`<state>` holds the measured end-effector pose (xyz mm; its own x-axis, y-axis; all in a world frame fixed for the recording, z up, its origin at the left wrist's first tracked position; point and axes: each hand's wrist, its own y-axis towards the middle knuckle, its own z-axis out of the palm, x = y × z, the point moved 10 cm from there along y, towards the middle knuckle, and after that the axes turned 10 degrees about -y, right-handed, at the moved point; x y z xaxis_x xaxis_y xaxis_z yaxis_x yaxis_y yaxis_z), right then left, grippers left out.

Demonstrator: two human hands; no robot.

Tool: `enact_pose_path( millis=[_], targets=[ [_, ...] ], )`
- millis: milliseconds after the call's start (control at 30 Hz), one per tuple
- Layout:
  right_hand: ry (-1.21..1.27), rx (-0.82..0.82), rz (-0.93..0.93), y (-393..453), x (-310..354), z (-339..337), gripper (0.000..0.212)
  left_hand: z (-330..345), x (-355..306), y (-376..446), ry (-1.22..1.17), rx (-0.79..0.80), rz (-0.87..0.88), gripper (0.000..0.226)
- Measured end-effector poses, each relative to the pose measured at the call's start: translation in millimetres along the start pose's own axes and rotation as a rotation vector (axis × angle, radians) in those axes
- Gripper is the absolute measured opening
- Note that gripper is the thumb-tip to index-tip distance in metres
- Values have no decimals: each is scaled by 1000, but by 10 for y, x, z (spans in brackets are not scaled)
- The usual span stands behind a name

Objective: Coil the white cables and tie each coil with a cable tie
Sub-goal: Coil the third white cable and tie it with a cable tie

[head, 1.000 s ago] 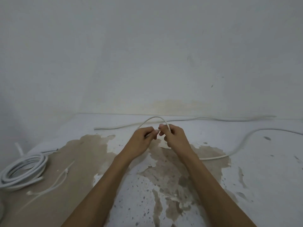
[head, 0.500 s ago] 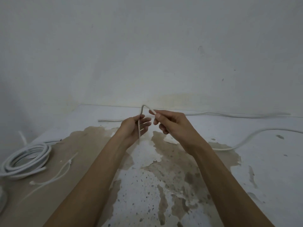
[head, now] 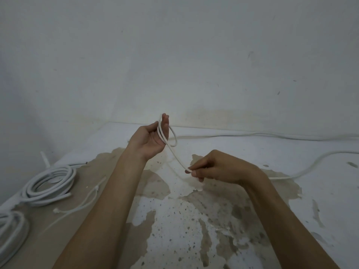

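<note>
My left hand [head: 150, 139] is raised palm-up above the floor, fingers closed over a small first loop of the white cable [head: 172, 141]. From that loop the cable slants down to my right hand [head: 219, 166], which pinches it between thumb and fingers lower and to the right. Past my right hand the cable trails away over the floor to the right [head: 303, 167] and along the wall base. Thin white cable ties [head: 81, 205] lie on the floor to the left of my left forearm.
Two finished coils of white cable lie at the left: one [head: 49, 183] near the wall, another [head: 11, 230] at the frame's edge. The floor [head: 184, 230] is white with brown peeled patches. A plain white wall [head: 174, 65] stands close ahead.
My hands, together a second ago, have parted. The left rose with a small loop in it; the right slid down and right along the cable.
</note>
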<state>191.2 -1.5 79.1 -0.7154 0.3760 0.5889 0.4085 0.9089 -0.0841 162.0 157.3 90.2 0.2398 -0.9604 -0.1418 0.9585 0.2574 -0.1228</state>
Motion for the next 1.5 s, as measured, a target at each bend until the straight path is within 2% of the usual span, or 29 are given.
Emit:
enact_pose_path(
  millis=[167, 267, 333, 433, 533, 633, 733, 833, 933, 1000, 1100, 1233, 1333, 1500],
  targets=[
    [-75, 122, 80, -138, -69, -71, 19, 28, 60, 7, 76, 35, -9, 28],
    [-179, 103, 163, -160, -157, -127, 19, 11, 146, 6, 197, -12, -25, 21],
    [-233, 27, 225, -149, -258, -200, 20, -9, 142, -5, 335, -59, 10, 29],
    [-318, -175, 323, -168, -423, -377, 19, 16, 109, -11, 496, -64, 64, 41],
    [-364, -336, 436, -263, -563, -575, 39, 97, 136, -16, 529, 16, 64, 36],
    [-124, -338, 440, -262, -667, -534, 42, 166, 296, -41, 573, 93, -13, 31],
    [364, -350, 475, -240, -793, -398, 31, 173, 508, -51, 727, 134, -75, 31],
    [781, -324, 487, -194, -761, -268, 29, 125, 681, -46, 917, 156, -130, 34],
    [1148, -288, 382, -118, -541, -230, 28, 79, 795, -11, 1097, 151, -126, 39],
    [1237, -296, 261, -72, -377, -288, 27, 80, 871, 15, 1151, 151, -91, 41],
    [1155, -332, 165, -44, -256, -357, 25, 89, 866, 50, 1192, 124, 13, 42],
    [871, -478, 232, -90, -366, -422, 15, 90, 794, 53, 1344, 94, 117, 42],
    [767, -597, 253, -120, -375, -453, 18, 91, 795, 25, 1444, 85, 225, 49],
    [634, -805, 178, -156, -236, -494, 21, 40, 845, 43, 1282, 62, 277, 46]
  ],
)
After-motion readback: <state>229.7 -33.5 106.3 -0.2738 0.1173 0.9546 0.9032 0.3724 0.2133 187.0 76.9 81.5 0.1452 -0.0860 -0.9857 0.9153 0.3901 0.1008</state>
